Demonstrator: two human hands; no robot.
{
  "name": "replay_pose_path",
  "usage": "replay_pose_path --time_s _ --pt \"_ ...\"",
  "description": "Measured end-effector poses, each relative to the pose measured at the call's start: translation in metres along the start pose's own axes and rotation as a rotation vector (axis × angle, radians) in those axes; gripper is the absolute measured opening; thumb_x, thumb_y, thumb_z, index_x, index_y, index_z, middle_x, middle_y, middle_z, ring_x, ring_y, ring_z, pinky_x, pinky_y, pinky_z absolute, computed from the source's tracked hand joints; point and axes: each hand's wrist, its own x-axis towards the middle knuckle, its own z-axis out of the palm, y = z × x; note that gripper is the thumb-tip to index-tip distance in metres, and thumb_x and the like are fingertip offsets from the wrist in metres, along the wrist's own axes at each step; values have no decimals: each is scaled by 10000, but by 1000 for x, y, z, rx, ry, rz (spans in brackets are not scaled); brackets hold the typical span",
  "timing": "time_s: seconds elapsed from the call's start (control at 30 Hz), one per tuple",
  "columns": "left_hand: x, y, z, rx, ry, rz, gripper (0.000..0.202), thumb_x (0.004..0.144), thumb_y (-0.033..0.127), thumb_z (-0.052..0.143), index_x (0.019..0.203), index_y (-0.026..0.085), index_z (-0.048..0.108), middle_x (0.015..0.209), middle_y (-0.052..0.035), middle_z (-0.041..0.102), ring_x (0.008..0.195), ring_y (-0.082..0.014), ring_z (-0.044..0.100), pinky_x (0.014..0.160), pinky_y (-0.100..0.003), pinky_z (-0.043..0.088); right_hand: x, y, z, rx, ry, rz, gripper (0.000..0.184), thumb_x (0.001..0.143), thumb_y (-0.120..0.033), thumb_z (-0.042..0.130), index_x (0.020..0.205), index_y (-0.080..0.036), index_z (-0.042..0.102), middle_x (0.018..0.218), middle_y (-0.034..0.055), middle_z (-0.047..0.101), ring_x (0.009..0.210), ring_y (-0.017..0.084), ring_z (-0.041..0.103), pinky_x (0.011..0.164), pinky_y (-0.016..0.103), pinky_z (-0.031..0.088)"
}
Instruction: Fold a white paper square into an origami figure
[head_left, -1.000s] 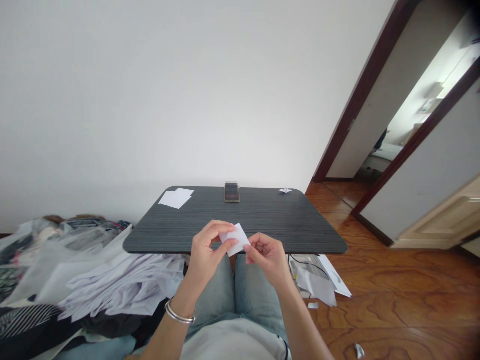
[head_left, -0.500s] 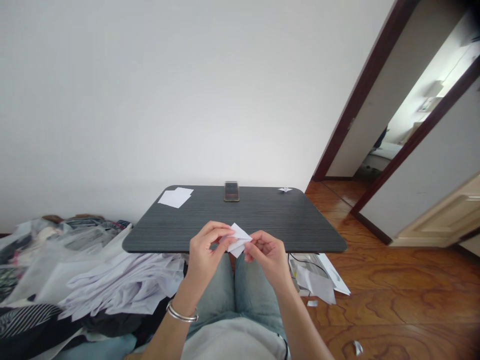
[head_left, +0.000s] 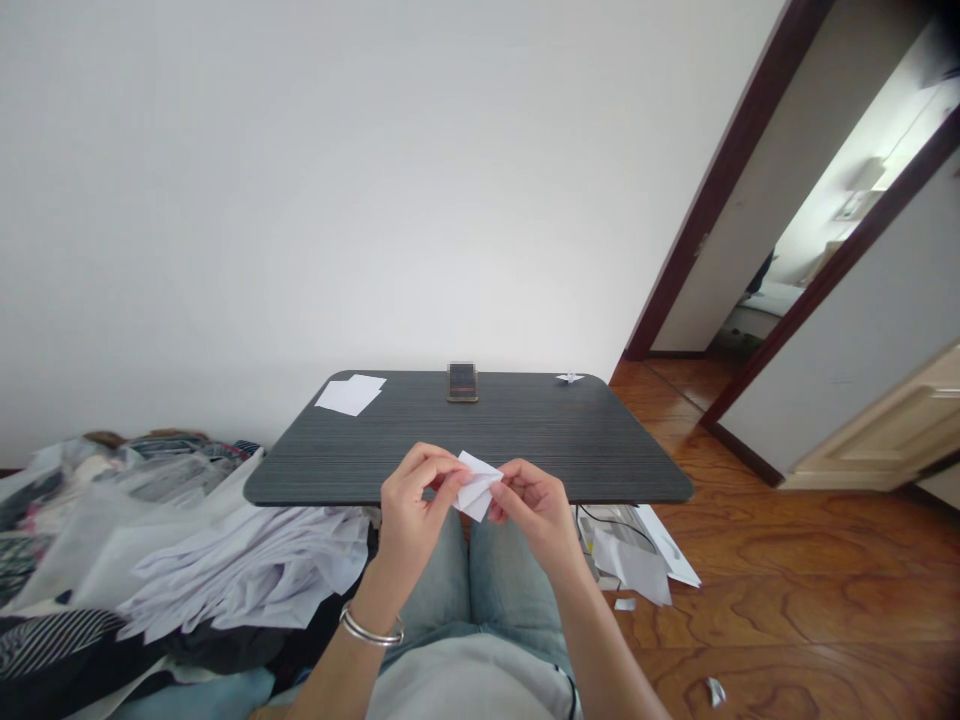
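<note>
A small folded piece of white paper [head_left: 477,487] is held in the air between my two hands, just over the near edge of the dark table [head_left: 510,430]. My left hand [head_left: 417,505] pinches its left side between thumb and fingers. On the other side, my right hand [head_left: 534,505] grips the right corner with thumb and forefinger, the other fingers curled behind. Several crease lines and layers show on the paper, though its underside is hidden.
White paper sheets [head_left: 351,394] lie at the table's back left. A phone [head_left: 463,382] leans upright at the back middle, and a folded paper figure [head_left: 570,378] sits at the back right. Piled clothes [head_left: 247,570] are on the left; papers [head_left: 634,565] lie below the table's right side.
The folded paper has tilted slightly between my fingers, its top corner shifting a little left and down. Both hands keep their hold and have barely moved.
</note>
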Motion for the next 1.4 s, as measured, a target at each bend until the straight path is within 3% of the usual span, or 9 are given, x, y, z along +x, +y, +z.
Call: replay_pose_path --time_s 0.23,0.37,0.53,0.77,1.07,1.23,1.4 --pt "-1 -3 -1 -42 -26 15 88 802 194 611 769 185 692 865 -57 641 768 -153 610 639 -226 503 2 3 -3 6 -25 6 254 773 -404 652 689 -173 589 524 -17 583 465 102 537 459 199 438" --pt "-4 -7 -2 -241 -72 -76 114 808 212 608 873 180 695 1037 -101 642 895 -193 620 690 -249 520 3 1 -3 31 11 -8 272 761 -402 659 646 -172 572 511 -19 584 446 92 525 449 193 432" --pt "-4 -7 1 -419 -125 -212 162 773 204 655 928 170 686 1145 -126 620 925 -205 632 721 -274 541 4 2 -3 77 53 -19 279 742 -400 674 637 -174 549 518 -20 603 412 85 525 421 189 439" --pt "-1 -2 2 -359 -152 -273 211 724 178 689 933 167 715 1144 -123 648 976 -220 639 764 -290 559 4 5 -3 113 68 2 265 751 -375 681 645 -172 547 517 -25 612 394 81 536 409 182 455" --pt "-3 -7 5 -238 -198 -181 192 773 163 632 953 175 696 1128 -107 642 924 -190 636 775 -278 527 7 3 -1 125 77 28 295 750 -406 682 636 -162 561 473 -32 608 338 66 516 346 147 425" --pt "-6 -2 8 -320 -60 -216 190 740 152 662 902 173 566 1101 -79 609 743 -117 616 673 -231 520 7 5 1 164 142 22 295 736 -411 695 647 -163 564 481 -30 630 347 70 548 359 140 449" --pt "-6 -5 11 -229 -49 -224 99 754 179 647 795 162 558 856 -24 595 708 -117 585 662 -220 494 5 7 5 203 113 46 276 754 -398 687 675 -166 560 546 0 682 414 90 611 412 148 492"
